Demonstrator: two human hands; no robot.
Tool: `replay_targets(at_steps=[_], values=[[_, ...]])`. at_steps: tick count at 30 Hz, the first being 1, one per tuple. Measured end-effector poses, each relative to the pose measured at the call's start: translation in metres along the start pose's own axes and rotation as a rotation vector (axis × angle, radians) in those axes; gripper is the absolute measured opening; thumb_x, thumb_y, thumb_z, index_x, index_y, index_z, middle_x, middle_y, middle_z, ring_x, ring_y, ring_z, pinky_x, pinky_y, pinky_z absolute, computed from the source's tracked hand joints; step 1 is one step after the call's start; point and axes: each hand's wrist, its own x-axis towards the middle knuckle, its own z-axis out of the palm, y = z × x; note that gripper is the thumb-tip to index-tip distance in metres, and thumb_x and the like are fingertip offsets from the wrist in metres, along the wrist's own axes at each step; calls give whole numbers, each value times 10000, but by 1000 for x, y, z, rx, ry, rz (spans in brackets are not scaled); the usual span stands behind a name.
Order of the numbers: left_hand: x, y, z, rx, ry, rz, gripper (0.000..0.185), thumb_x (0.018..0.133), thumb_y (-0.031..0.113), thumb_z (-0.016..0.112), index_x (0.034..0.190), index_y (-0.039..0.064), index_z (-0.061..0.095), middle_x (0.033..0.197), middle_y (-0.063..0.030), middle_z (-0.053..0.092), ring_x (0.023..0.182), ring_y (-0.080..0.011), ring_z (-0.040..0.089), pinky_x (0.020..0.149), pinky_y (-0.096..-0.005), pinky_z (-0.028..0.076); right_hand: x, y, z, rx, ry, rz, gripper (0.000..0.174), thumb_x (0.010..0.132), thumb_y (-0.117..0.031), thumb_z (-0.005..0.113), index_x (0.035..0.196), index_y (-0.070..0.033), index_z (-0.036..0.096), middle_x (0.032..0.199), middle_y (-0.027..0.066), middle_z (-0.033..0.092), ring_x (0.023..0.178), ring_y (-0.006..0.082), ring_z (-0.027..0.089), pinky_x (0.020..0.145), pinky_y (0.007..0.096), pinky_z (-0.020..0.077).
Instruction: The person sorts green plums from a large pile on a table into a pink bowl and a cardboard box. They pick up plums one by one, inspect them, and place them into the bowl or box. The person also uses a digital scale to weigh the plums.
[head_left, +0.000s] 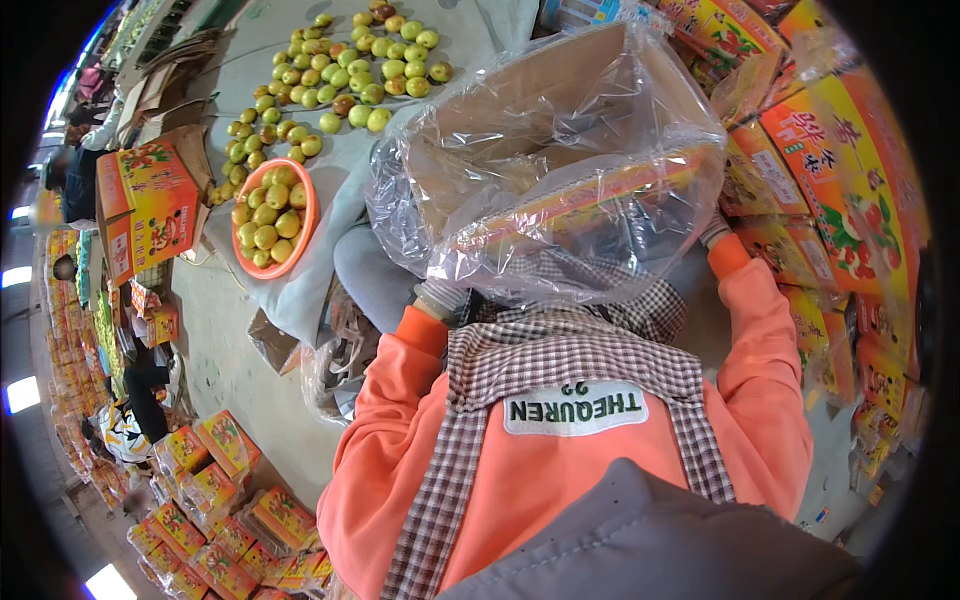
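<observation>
In front of my lap a cardboard carton (525, 97) stands tilted with its top open. A clear plastic bag (652, 255) lines it and hangs loosely over its rim. My left hand (446, 294), in a striped knit glove, grips the bunched bag at the carton's near left corner; the fingertips are hidden. On the right side, my right hand (712, 227), also gloved, reaches behind the bag, and its fingers cannot be seen. Through the plastic, brown cardboard shows inside the carton.
Green and reddish jujube fruits (360, 67) lie spread on a grey cloth (225, 75). More fill an orange basket (313, 225) at my left. Printed cartons (840, 187) crowd the right side. Another carton (146, 214) stands far left, and stacked boxes (225, 525) sit lower left. People are beyond.
</observation>
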Motion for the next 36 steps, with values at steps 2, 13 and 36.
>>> replay_targets(at_steps=[2, 13, 36], values=[[-4, -47, 59, -259, -34, -103, 419, 870, 294, 624, 1212, 55, 575, 1214, -109, 585, 1049, -234, 578, 885, -363, 493, 7, 17, 22, 67, -30, 43, 440, 840, -345, 618, 1168, -64, 534, 1057, 132, 581, 969, 336, 558, 834, 384, 468], [5, -55, 160, -1702, 226, -765, 355, 955, 139, 469, 1252, -56, 469, 1214, -176, 559, 1038, -274, 590, 922, -390, 506, 13, 86, 132, 87, -910, 553, 527, 822, -365, 592, 1271, -113, 477, 1174, 203, 591, 1056, 370, 583, 874, 420, 490], [6, -60, 133, -1369, 537, -1378, 388, 878, 375, 546, 1155, 103, 540, 1054, -63, 597, 950, -257, 572, 713, -387, 468, -1, 54, 70, 421, 189, 800, 310, 882, -164, 620, 1166, -41, 595, 961, 97, 685, 874, 177, 643, 809, 304, 505]])
